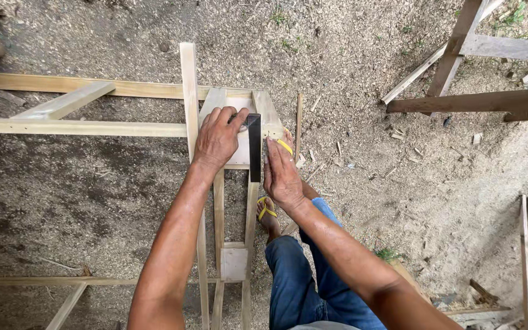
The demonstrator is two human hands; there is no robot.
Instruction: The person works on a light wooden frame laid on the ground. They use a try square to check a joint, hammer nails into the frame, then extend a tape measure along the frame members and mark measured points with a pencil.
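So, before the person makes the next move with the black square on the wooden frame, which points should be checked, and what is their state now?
1. Left hand presses the black square onto the wooden frame: ok.
2. Right hand lies flat beside the square's blade, fingers touching its edge: ok.
3. Square sits flush against the frame's edge: cannot tell, the left hand hides its upper end.
4. A marking tool is in either hand: cannot tell, none shows.
5. Foot in the yellow sandal is clear of the frame's slats: not ok, it stands right beside them.
6. Sawdust-covered ground free of scraps: not ok, wood chips lie around.
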